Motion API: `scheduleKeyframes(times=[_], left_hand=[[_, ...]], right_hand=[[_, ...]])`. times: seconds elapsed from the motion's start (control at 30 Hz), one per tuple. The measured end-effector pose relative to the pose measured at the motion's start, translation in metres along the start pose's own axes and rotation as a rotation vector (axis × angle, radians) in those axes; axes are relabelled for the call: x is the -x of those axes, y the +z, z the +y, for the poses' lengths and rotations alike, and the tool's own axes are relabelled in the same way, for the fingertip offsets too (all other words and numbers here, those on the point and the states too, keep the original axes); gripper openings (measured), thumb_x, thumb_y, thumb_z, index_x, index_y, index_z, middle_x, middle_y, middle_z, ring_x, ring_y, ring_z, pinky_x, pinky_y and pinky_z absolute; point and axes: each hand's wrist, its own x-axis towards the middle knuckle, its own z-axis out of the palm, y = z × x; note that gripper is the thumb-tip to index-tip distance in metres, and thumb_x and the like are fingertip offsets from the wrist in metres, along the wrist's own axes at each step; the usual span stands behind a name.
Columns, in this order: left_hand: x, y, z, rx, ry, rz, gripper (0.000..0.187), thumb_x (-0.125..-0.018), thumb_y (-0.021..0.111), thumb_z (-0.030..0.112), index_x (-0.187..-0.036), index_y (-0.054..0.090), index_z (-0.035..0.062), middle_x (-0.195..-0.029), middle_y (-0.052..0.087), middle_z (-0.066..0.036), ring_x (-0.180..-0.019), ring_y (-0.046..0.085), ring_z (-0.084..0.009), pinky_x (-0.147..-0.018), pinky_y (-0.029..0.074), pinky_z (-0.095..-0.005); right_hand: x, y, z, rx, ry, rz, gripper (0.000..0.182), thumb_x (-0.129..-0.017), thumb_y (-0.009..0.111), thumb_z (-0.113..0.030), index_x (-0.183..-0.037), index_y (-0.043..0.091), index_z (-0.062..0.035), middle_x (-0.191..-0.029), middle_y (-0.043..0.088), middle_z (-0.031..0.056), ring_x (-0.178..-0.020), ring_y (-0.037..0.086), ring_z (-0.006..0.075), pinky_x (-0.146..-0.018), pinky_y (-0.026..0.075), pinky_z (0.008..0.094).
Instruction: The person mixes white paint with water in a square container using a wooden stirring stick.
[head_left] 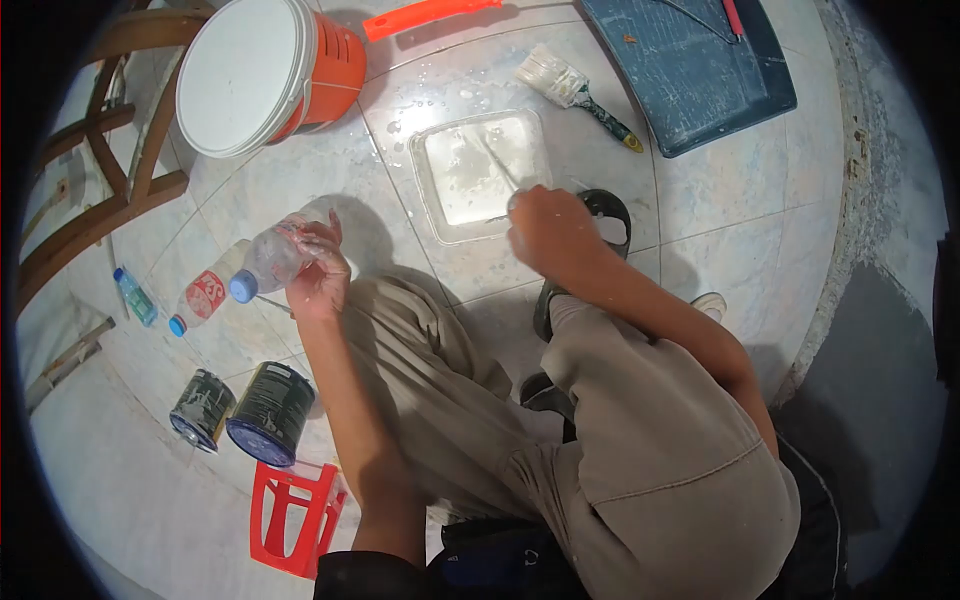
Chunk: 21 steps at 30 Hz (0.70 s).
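Observation:
My left hand [322,272] is wrapped around a clear plastic bottle [270,258] with a blue cap, tilted with the cap toward the lower left. My right hand [553,230] is closed on a thin stick [499,160], whose far end reaches into a square plastic tub [417,165]. White paint [470,190] with a patchy, wet surface lies in the tub. Beside the left hand, a second bottle [207,293] with a red label and blue cap rests on the tiled floor.
An orange bucket [338,75] with a white lid stands at the upper left. A paint-caked brush [590,100] and a dark paint tray [690,75] lie at the upper right. Two paint cans [270,410], a red plastic stool [290,520] and a wooden chair [150,130] are on the left.

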Motion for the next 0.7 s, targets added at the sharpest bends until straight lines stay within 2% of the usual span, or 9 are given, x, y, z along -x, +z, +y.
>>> scheduleKeyframes(times=[0.13, 0.2, 0.33, 0.43, 0.47, 0.57, 0.6, 0.7], left_hand=[[0.005, -0.015, -0.010, 0.008, 0.056, 0.008, 0.050, -0.094, 0.057, 0.021, -0.131, 0.043, -0.0110, -0.099, 0.062, -0.017, -0.082, 0.065, -0.0263, -0.073, 0.060, -0.0354], [0.010, -0.022, -0.027, -0.062, 0.133, 0.043, 0.045, -0.095, 0.054, 0.027, -0.124, 0.052, -0.0077, -0.097, 0.062, -0.013, -0.082, 0.061, -0.0223, -0.071, 0.056, -0.0341], [0.002, -0.041, -0.056, -0.504, 0.054, 0.132, 0.029, -0.097, 0.048, 0.026, -0.108, 0.057, 0.0011, -0.089, 0.053, -0.005, -0.071, 0.046, -0.0156, -0.059, 0.040, -0.0293], [-0.012, -0.045, -0.067, -0.970, 0.253, 0.155, 0.025, -0.097, 0.050, 0.026, -0.105, 0.057, 0.0037, -0.088, 0.051, -0.002, -0.072, 0.045, -0.0136, -0.061, 0.040, -0.0281], [-0.015, -0.042, -0.074, -1.140, 0.356, 0.187, 0.021, -0.096, 0.053, 0.027, -0.104, 0.057, 0.0088, -0.089, 0.053, 0.001, -0.073, 0.046, -0.0112, -0.062, 0.039, -0.0266], [-0.021, -0.030, -0.100, -1.431, 0.475, 0.278, 0.018, -0.097, 0.055, 0.028, -0.105, 0.058, 0.0128, -0.090, 0.055, 0.002, -0.074, 0.048, -0.0097, -0.062, 0.039, -0.0253], [-0.027, -0.039, -0.092, -1.567, 0.460, 0.251, 0.016, -0.097, 0.057, 0.028, -0.106, 0.059, 0.0153, -0.092, 0.058, 0.004, -0.077, 0.050, -0.0082, -0.063, 0.041, -0.0243], [-0.033, -0.049, -0.089, -1.706, 0.411, 0.259, 0.016, -0.098, 0.057, 0.029, -0.106, 0.060, 0.0152, -0.091, 0.059, 0.004, -0.078, 0.051, -0.0075, -0.065, 0.042, -0.0236]], right_hand=[[-0.001, -0.018, 0.005, 0.248, 0.044, 0.088, 0.011, -0.084, 0.062, -0.007, -0.092, 0.063, 0.0011, -0.083, 0.065, 0.0162, -0.071, 0.071, 0.0283, -0.061, 0.058, 0.0345], [-0.004, -0.014, 0.006, 0.266, -0.064, 0.083, 0.013, -0.087, 0.060, -0.007, -0.095, 0.061, 0.0023, -0.086, 0.065, 0.0166, -0.071, 0.071, 0.0261, -0.059, 0.058, 0.0326], [0.008, -0.023, -0.007, 0.219, -0.207, -0.064, 0.013, -0.090, 0.056, -0.006, -0.097, 0.060, 0.0040, -0.091, 0.063, 0.0186, -0.072, 0.071, 0.0277, -0.057, 0.058, 0.0341], [0.025, -0.029, -0.005, 0.136, -0.192, -0.122, 0.014, -0.091, 0.055, -0.007, -0.098, 0.059, 0.0048, -0.092, 0.061, 0.0192, -0.070, 0.070, 0.0291, -0.060, 0.059, 0.0360], [0.029, -0.033, -0.002, 0.158, -0.171, -0.104, 0.014, -0.092, 0.054, -0.007, -0.099, 0.059, 0.0047, -0.092, 0.061, 0.0190, -0.070, 0.070, 0.0294, -0.060, 0.059, 0.0365], [0.032, -0.047, 0.003, 0.205, -0.083, -0.035, 0.015, -0.092, 0.054, -0.007, -0.099, 0.059, 0.0043, -0.092, 0.061, 0.0184, -0.070, 0.070, 0.0300, -0.062, 0.059, 0.0377], [0.030, -0.055, 0.003, 0.214, -0.035, -0.004, 0.015, -0.092, 0.054, -0.007, -0.100, 0.059, 0.0041, -0.092, 0.061, 0.0181, -0.070, 0.070, 0.0298, -0.063, 0.059, 0.0378], [0.020, -0.058, 0.010, 0.252, 0.035, 0.036, 0.016, -0.092, 0.054, -0.008, -0.102, 0.059, 0.0038, -0.092, 0.061, 0.0179, -0.070, 0.070, 0.0297, -0.063, 0.058, 0.0377]])
